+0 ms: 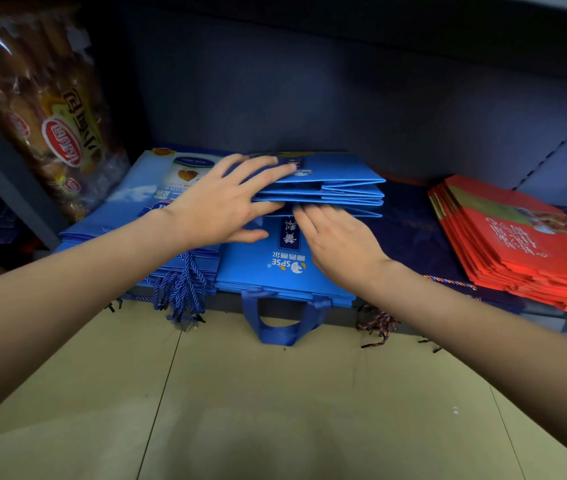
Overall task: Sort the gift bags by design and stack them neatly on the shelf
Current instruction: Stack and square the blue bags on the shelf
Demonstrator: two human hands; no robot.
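A stack of folded bright blue gift bags [341, 188] lies at the back middle of the shelf, on top of a flat blue bag with white lettering [261, 268]. My left hand [219, 209] lies on the stack's left end, fingers spread over the top and thumb below. My right hand [337, 240] rests flat with straight fingers against the stack's lower front edge. A pile of light blue printed bags [143, 199] with cord handles sits to the left. Red bags [517, 244] are stacked at the right, and dark navy bags [410, 233] lie between.
A large plastic package of bread [46, 109] leans at the left of the shelf. Blue fabric handles [282, 323] and cord handles [181, 292] hang over the shelf's front edge. Flat tan cardboard [258, 410] lies below. The shelf's dark back panel [344, 98] rises behind.
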